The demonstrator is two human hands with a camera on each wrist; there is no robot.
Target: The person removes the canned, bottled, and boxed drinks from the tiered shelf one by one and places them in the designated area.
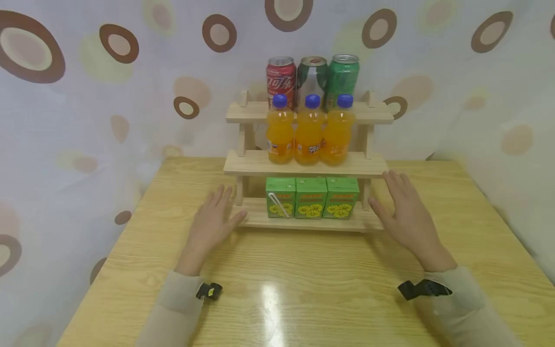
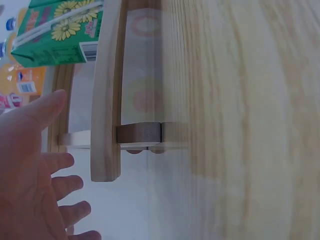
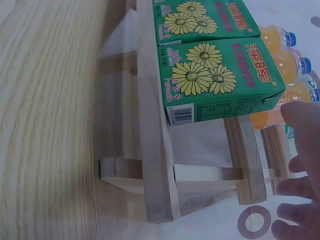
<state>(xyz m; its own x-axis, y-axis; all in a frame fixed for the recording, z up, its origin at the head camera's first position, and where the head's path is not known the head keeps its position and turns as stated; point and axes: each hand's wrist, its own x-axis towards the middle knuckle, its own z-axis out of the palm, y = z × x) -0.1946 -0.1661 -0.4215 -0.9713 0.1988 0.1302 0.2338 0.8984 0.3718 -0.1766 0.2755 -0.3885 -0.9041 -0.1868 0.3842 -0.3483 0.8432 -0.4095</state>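
A three-tier wooden rack (image 1: 243, 164) stands on the table. Its top tier holds a red can (image 1: 281, 79), a white-and-green can (image 1: 312, 82) and a green can (image 1: 344, 77). Three orange drink bottles (image 1: 309, 137) with blue caps line the middle tier. On the bottom tier sit three green juice boxes (image 1: 310, 197), the left one with a straw on its front. My left hand (image 1: 210, 219) is beside the rack's left end, fingers extended and holding nothing. At the right end, my right hand (image 1: 409, 214) is likewise extended; whether its fingertips touch the rack I cannot tell.
The wooden table (image 1: 303, 270) extends in front of the rack and to both sides. A white cloth (image 1: 143, 96) with brown circles hangs behind and along the left. Each wrist wears a black strap, the left strap (image 1: 209, 291) and the right strap (image 1: 425, 288).
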